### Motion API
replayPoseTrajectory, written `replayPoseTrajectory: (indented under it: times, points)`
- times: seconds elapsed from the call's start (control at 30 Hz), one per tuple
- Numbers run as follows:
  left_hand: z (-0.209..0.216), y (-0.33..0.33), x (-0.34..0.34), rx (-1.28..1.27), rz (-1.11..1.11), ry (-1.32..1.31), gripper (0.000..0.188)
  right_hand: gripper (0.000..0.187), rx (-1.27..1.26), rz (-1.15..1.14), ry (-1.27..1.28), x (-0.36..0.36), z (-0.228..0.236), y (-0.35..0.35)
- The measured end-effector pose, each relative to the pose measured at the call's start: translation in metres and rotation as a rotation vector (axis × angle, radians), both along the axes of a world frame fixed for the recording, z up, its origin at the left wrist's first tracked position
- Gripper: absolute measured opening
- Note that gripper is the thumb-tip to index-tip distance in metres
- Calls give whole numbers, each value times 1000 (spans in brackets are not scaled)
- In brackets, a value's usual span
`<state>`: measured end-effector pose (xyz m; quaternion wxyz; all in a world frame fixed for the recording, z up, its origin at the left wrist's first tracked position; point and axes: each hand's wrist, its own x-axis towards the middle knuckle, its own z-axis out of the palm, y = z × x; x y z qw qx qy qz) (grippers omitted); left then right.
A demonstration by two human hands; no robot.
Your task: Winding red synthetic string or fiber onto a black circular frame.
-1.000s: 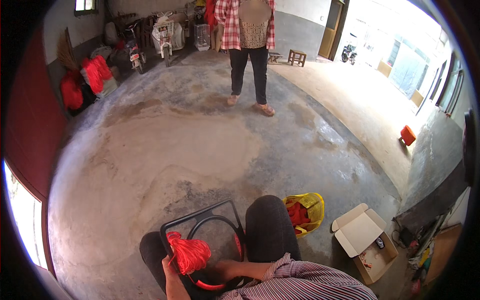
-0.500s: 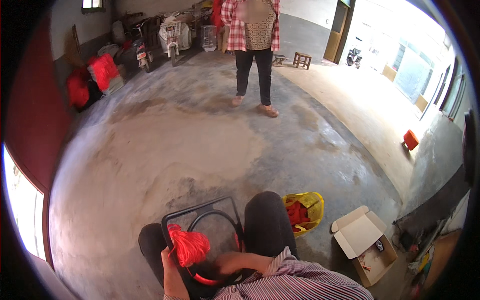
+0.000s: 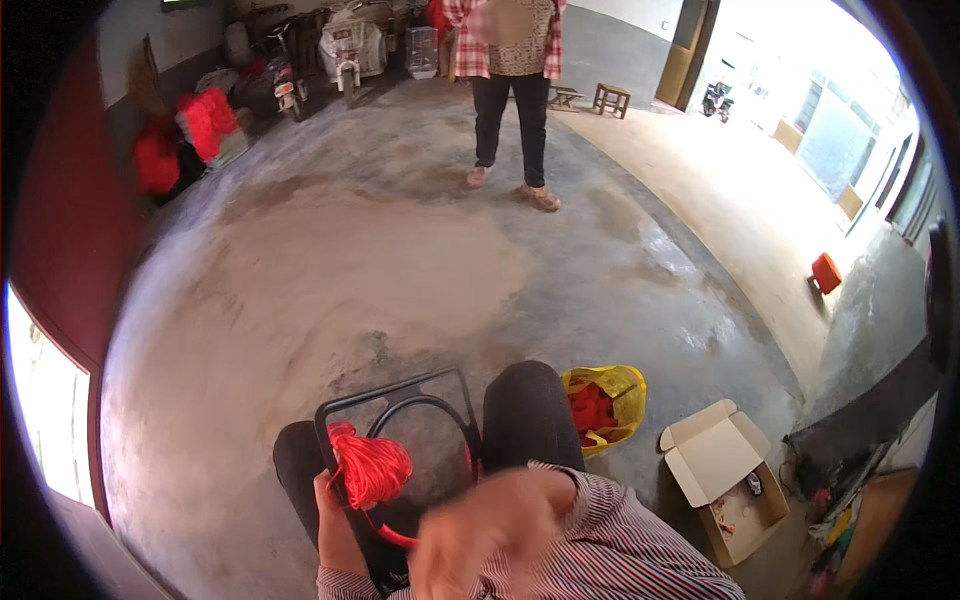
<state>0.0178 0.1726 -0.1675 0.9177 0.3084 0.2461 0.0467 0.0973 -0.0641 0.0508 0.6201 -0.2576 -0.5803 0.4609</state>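
Red cord (image 3: 372,468): seen at left of black frame (image 3: 400,387)
Left hand (image 3: 326,497): curled beside cord; grip cannot be told
Right hand (image 3: 487,533): blurred; closure cannot be told
Cord work: apparently being steadied; right-hand guidance called for

— From where is the scene viewed?
— The fisheye camera is worn on the head and aimed forward and down; the dark-and-white striped cloth sleeve (image 3: 625,535) is seen close, the grey concrete floor (image 3: 400,265) out to its far edge.
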Motion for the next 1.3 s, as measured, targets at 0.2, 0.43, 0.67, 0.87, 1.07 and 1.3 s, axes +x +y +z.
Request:
replayPoseTrajectory:
  times: [0.2,0.43,0.67,0.87,1.07,1.3]
  points:
    - [-18,12,-1,249,-72,37,37,28,-843,-489,-1269,1,-87,-9]
    - [-4,3,2,82,4,-60,26,40,-845,-430,-42,6,-135,-44]
    - [-60,25,3,75,-7,-12,27,19,-1089,-324,-1394,-1,-204,-29]
    - [-30,14,11,178,-1,60,23,33,-1093,-471,-1188,10,-216,-32]
    - [6,-9,14,275,38,102,22,34,-1181,-381,-1177,8,-230,-25]
    - [24,-10,8,245,-16,60,21,23,-982,-542,-1276,-3,-240,-30]
